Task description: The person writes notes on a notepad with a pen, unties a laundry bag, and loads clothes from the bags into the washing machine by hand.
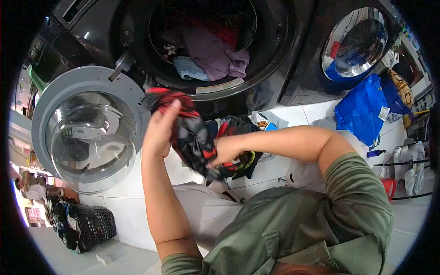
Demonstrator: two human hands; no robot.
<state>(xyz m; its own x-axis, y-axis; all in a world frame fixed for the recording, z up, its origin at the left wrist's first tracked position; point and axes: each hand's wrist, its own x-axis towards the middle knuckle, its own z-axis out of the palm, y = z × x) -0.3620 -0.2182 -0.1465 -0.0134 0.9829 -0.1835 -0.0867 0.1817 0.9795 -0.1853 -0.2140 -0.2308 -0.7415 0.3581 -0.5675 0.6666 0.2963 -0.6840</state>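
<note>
My left hand (161, 124) is closed on the upper part of a black and red garment (190, 133), which is blurred by motion. Lower on the same garment, my right hand (226, 151) grips its side, fingers partly hidden by the cloth. The garment hangs bunched in front of the open washer drum. Inside the drum lie a purple garment (208, 52) and a light blue piece of cloth (189, 68). Beneath and behind my right hand, a pile of dark clothes (247, 128) rests on the white tiled floor.
The round glass washer door (82, 128) stands swung open at the left. A second machine (316, 55) is at the right, with a blue bag (364, 112) before it. A black perforated basket (98, 222) of clothes sits at the lower left.
</note>
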